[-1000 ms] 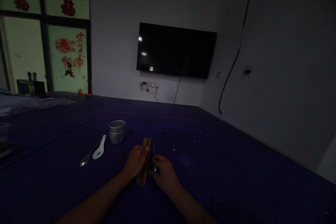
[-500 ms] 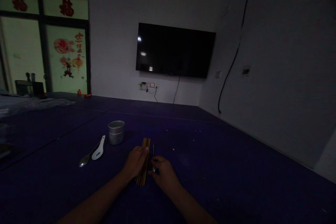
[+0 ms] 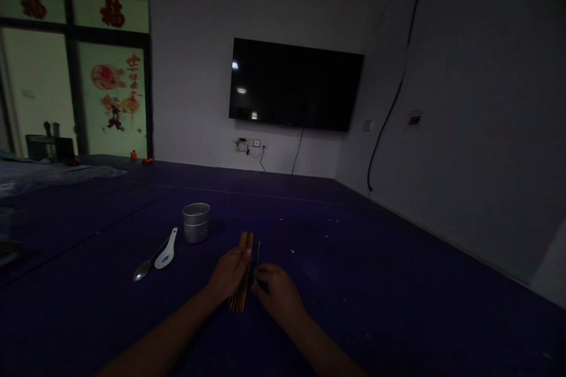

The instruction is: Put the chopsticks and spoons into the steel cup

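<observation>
My left hand lies over a row of chopsticks, striped yellow and brown, its fingers closed on them. Their far ends stick out beyond my fingers and their near ends show below the palm. Just to the right, my right hand pinches a slim dark metal utensil between thumb and fingers. Its handle points away from me, alongside the chopsticks. The lower end is hidden by the hand and the dim light, so its kind cannot be made out.
Left of my hands stand a metal cup, a white soup spoon and a metal spoon. Small white scraps dot the purple surface. Clear plastic sheeting lies at the far left; a television hangs behind.
The utensil in my right hand has turned slightly, and the shiny spot near my thumb no longer shows. My left hand and the chopsticks have stayed in place.
</observation>
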`<state>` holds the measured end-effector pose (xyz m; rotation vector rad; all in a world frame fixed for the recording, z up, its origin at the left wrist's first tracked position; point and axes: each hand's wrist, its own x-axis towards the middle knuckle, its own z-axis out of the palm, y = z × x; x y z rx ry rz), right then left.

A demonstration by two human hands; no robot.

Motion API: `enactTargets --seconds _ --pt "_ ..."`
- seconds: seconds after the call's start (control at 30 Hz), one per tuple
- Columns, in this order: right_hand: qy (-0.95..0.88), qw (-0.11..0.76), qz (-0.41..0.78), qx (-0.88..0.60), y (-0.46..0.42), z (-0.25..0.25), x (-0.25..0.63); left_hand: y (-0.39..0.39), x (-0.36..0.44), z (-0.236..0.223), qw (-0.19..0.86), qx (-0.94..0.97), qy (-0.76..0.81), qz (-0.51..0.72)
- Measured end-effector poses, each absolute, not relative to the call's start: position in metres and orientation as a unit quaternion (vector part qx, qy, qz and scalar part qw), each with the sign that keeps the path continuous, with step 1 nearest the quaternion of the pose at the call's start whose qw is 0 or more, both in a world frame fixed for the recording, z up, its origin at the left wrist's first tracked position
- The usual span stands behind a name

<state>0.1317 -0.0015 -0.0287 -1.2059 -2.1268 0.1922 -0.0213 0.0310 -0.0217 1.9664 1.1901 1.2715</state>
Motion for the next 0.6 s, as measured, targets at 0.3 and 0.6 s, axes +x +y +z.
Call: enactTargets --seconds 0.3,0.6 --pt "-0.817 0.323 0.072 -0.473 0.0 -0.031 0.132 0.031 -0.022 -0.022 0.244 0.734 0.445 0.451" --pt "-0.809 0.291 0.107 -0.5 -0.006 -0.022 0.13 0.032 -0.022 -0.022 0.219 0.753 0.477 0.398"
